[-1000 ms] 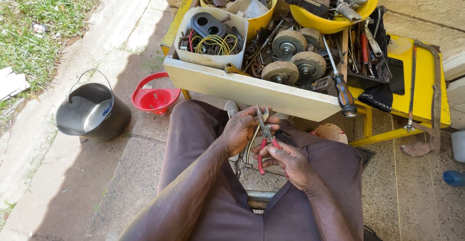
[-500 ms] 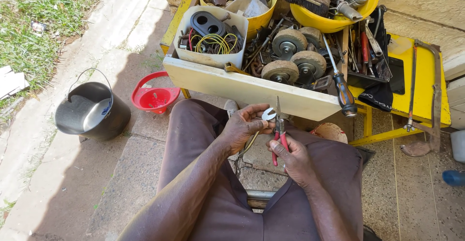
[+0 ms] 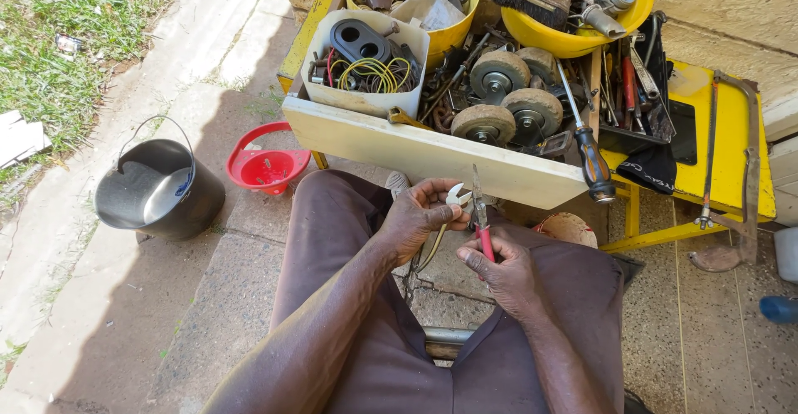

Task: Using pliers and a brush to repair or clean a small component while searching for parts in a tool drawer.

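Fingers of the left hand [image 3: 413, 217] still pinch the small white part [image 3: 456, 196] above the lap, while the right hand [image 3: 501, 269], gripping the red-handled pliers [image 3: 481, 214], has swung them upright beside it since a second ago.

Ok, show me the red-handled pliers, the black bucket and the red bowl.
red-handled pliers [image 3: 483, 235]: head view, on the red grip above the right hand.
black bucket [image 3: 204, 202]: head view, on its outer side wall.
red bowl [image 3: 287, 163]: head view, on its right rim.
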